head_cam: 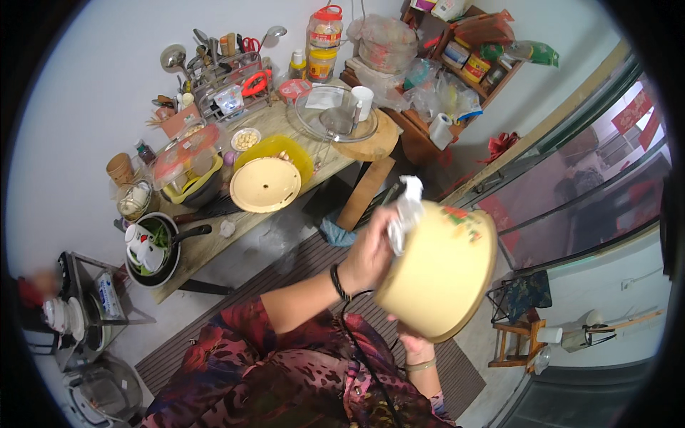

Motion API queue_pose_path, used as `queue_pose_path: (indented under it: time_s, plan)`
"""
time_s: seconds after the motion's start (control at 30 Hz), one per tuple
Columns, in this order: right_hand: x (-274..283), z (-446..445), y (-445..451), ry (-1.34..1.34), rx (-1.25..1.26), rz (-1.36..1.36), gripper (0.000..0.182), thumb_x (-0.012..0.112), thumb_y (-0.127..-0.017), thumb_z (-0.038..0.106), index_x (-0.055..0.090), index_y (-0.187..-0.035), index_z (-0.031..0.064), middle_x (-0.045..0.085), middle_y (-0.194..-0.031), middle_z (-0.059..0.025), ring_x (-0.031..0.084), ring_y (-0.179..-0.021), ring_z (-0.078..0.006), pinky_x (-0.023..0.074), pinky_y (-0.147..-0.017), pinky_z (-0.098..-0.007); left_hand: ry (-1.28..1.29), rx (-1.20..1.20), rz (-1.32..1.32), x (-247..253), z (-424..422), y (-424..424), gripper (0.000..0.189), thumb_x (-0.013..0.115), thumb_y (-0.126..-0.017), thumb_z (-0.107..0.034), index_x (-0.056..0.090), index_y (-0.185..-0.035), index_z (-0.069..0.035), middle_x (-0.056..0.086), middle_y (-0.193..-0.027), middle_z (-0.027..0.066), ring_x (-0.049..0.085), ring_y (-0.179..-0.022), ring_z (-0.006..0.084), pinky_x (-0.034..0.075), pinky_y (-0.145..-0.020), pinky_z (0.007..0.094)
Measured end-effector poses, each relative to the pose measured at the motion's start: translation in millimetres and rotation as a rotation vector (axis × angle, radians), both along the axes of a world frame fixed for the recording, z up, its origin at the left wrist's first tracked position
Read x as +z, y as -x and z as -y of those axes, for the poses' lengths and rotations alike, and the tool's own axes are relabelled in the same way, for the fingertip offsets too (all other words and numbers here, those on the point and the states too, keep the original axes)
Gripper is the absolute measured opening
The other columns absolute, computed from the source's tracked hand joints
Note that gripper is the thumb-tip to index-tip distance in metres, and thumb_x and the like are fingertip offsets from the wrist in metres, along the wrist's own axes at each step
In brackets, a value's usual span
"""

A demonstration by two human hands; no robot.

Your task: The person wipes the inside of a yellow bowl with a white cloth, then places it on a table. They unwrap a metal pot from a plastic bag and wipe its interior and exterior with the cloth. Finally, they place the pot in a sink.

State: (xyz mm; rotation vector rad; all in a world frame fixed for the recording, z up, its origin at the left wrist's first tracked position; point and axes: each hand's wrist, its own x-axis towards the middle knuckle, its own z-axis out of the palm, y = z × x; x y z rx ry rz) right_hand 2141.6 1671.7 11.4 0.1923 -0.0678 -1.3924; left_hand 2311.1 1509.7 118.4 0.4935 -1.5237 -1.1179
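A cream enamel pot (436, 273) with a red flower decal is held tilted in the air before my body. My left hand (374, 246), with a dark bracelet at the wrist, presses a crumpled white cloth or tissue (408, 211) to the pot's side. From below, my right hand (413, 339) supports the pot, its fingers partly hidden behind it. The pot's inside is out of sight. A matching cream enamel lid (266, 183) with a small dark spot at its middle rests over a yellow basin (283, 147) on the wooden table.
A narrow wooden table (206, 251) carries a pan (171, 251), a glass lid (337, 115), a round wooden board (374, 139), a bowl of garlic cloves (246, 139) and a utensil rack (233, 88). Shelves (481, 69), a glass door (578, 171) and a wooden stool (516, 342) stand around.
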Motion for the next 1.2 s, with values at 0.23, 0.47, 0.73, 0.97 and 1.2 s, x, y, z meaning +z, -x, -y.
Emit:
queue_pose_path:
  time_s: [0.23, 0.47, 0.73, 0.97, 1.2]
  plan:
    - [-8, 66, -3, -0.013, -0.026, -0.144, 0.043, 0.040, -0.090, 0.024, 0.042, -0.116, -0.0093, 0.052, -0.108, -0.0303, 0.055, -0.092, -0.0425, 0.0539, -0.054, -0.0321, -0.981, -0.539, -0.290, -61, 28, -24, 0.026, 0.046, -0.089, -0.017, 0.050, -0.113, -0.006, 0.056, -0.098, 0.0009, 0.052, -0.090, 0.0090, 0.041, -0.078, 0.0237]
    - [32, 142, -4, -0.176, -0.291, -0.566, 0.036, 0.042, -0.088, 0.015, 0.044, -0.113, -0.0110, 0.053, -0.107, -0.0281, 0.058, -0.090, -0.0355, 0.0520, -0.052, -0.0275, -0.869, -0.530, -0.500, -70, 79, -111, 0.027, 0.044, -0.076, -0.005, 0.053, -0.101, -0.003, 0.056, -0.094, 0.0021, 0.052, -0.086, 0.0091, 0.040, -0.078, 0.0236]
    - [35, 202, -19, -0.351, -0.306, -0.768, 0.045, 0.042, -0.078, -0.002, 0.035, -0.121, -0.0135, 0.044, -0.115, -0.0370, 0.052, -0.102, -0.0440, 0.0540, -0.048, -0.0209, -0.799, -0.346, -0.147, -86, 109, -175, 0.036, 0.042, -0.075, -0.001, 0.050, -0.111, -0.002, 0.054, -0.104, 0.0032, 0.051, -0.093, 0.0096, 0.040, -0.082, 0.0243]
    - [38, 305, 10, -0.359, -0.436, -0.913, 0.057, 0.038, -0.075, -0.006, 0.023, -0.129, -0.0108, 0.036, -0.128, -0.0293, 0.040, -0.115, -0.0461, 0.0457, -0.092, -0.0491, -1.000, -0.084, -0.421, -102, 105, -191, 0.035, 0.041, -0.074, 0.001, 0.053, -0.106, -0.001, 0.057, -0.105, 0.0072, 0.054, -0.096, 0.0147, 0.041, -0.084, 0.0263]
    - [16, 398, 57, -0.386, -0.256, -1.236, 0.037, 0.038, -0.082, 0.001, 0.036, -0.118, -0.0104, 0.050, -0.113, -0.0218, 0.056, -0.097, -0.0360, 0.0540, -0.074, -0.0463, -0.930, 0.314, -0.551, -96, 89, -167, 0.027, 0.038, -0.074, -0.001, 0.052, -0.098, 0.000, 0.056, -0.098, 0.0078, 0.054, -0.091, 0.0171, 0.042, -0.082, 0.0291]
